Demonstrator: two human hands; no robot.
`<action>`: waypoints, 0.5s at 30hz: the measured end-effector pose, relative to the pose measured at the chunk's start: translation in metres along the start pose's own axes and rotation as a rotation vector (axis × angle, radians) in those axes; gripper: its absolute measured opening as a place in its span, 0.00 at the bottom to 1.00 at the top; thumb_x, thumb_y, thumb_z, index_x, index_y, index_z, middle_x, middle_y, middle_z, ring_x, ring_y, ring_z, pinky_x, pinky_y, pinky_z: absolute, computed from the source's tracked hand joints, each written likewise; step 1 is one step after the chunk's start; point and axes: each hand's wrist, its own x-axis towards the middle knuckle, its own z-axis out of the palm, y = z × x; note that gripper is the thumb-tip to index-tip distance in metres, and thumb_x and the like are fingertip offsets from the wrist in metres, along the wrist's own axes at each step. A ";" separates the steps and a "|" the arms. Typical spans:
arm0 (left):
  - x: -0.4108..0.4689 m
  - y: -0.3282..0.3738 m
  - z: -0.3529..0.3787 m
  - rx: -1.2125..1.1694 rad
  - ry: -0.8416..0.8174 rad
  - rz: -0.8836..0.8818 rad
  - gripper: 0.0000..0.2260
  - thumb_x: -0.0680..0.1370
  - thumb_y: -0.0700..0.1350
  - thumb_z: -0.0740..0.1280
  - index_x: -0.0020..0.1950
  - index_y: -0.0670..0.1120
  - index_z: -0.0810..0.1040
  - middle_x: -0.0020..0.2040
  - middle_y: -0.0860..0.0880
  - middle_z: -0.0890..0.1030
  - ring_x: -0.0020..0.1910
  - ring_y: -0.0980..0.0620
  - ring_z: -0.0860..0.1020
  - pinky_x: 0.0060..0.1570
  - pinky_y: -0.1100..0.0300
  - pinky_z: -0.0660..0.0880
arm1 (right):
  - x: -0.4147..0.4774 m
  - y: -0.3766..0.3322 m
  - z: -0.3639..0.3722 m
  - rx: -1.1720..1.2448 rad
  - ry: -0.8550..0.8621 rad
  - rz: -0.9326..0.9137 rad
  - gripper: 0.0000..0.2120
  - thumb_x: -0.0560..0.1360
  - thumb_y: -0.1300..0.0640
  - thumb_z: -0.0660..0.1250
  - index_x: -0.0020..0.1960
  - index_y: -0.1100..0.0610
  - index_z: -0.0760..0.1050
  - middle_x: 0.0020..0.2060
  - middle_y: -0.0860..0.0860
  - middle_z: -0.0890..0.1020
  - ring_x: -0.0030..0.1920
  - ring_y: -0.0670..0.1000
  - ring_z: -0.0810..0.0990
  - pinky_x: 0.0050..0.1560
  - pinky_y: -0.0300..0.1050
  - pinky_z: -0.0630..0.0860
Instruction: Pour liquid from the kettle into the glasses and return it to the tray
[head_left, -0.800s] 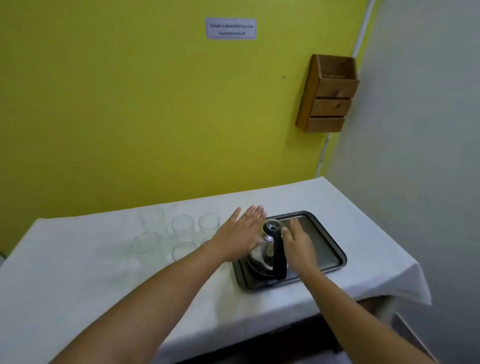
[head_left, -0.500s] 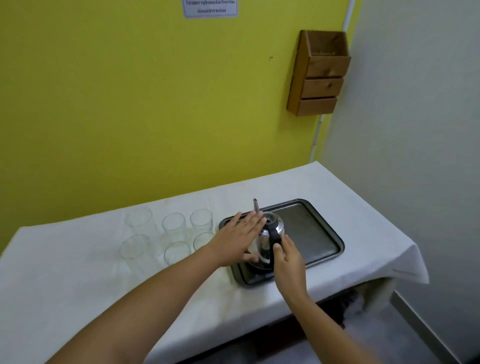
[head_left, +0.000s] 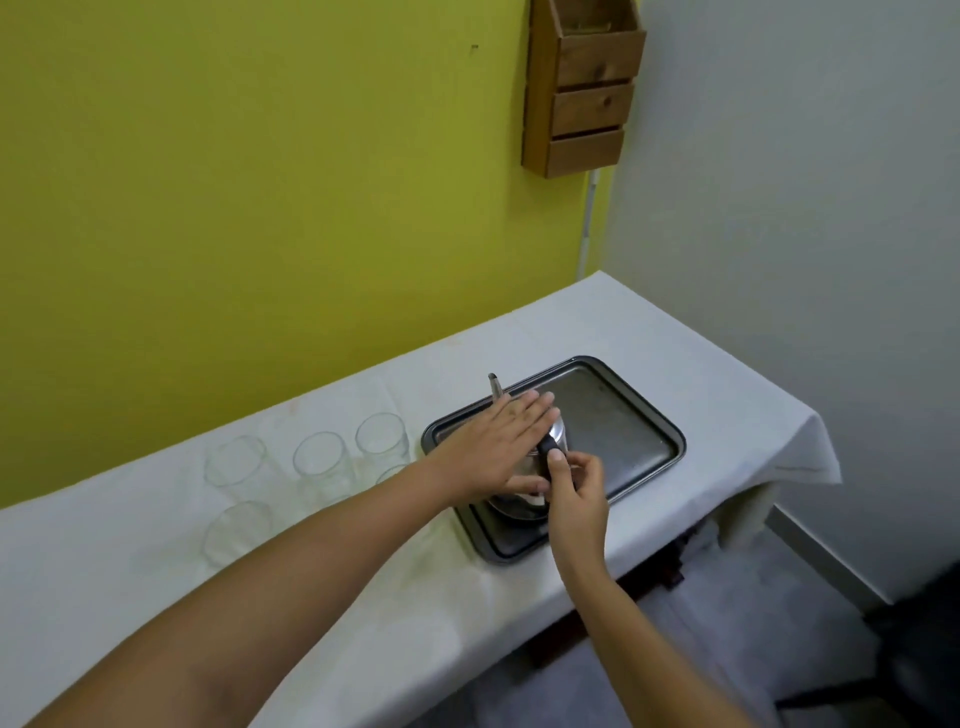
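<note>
Glasses (head_left: 322, 457) empty on counter (head_left: 130, 597), left of tray (head_left: 649, 421). Kettle (head_left: 558, 441) sits on tray. Left hand (head_left: 498, 447) flat on its side, open. Right hand (head_left: 576, 493) grip closing on handle (head_left: 546, 446); best seated firmly before lifting.

Soft, even indoor light fills the scene; no single source shows. The yellow wall (head_left: 260, 208) is brightest at upper left and dulls toward the corner. Shadows are faint: a pale one under the left forearm on the white tablecloth (head_left: 363, 597), a darker band beneath the table's front edge. The metal tray (head_left: 623, 415) gives a muted grey sheen without hard glare. The clear glasses (head_left: 322, 457) nearly vanish against the cloth. Detail is smeared throughout, and the near forearms are softest. Wide-angle bending tilts the wooden wall box (head_left: 582, 88).
</note>
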 end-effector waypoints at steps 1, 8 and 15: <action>-0.001 0.000 0.001 -0.034 0.003 0.006 0.37 0.79 0.64 0.52 0.77 0.43 0.42 0.80 0.44 0.43 0.79 0.47 0.42 0.77 0.51 0.41 | 0.003 0.000 0.001 0.030 0.008 0.005 0.05 0.81 0.52 0.66 0.48 0.52 0.75 0.40 0.50 0.83 0.35 0.42 0.80 0.35 0.34 0.75; -0.012 -0.005 0.002 -0.169 0.083 -0.003 0.25 0.83 0.50 0.48 0.78 0.45 0.45 0.80 0.46 0.46 0.79 0.51 0.43 0.78 0.54 0.43 | 0.010 0.007 0.007 0.038 0.067 -0.023 0.05 0.77 0.50 0.67 0.44 0.51 0.74 0.30 0.43 0.82 0.30 0.40 0.77 0.34 0.39 0.73; -0.009 0.006 0.007 -0.272 0.149 -0.099 0.24 0.83 0.48 0.49 0.78 0.45 0.48 0.80 0.47 0.50 0.79 0.52 0.46 0.77 0.54 0.43 | 0.015 0.007 0.013 0.037 0.149 -0.095 0.06 0.77 0.54 0.67 0.41 0.52 0.74 0.29 0.49 0.82 0.30 0.47 0.78 0.31 0.41 0.75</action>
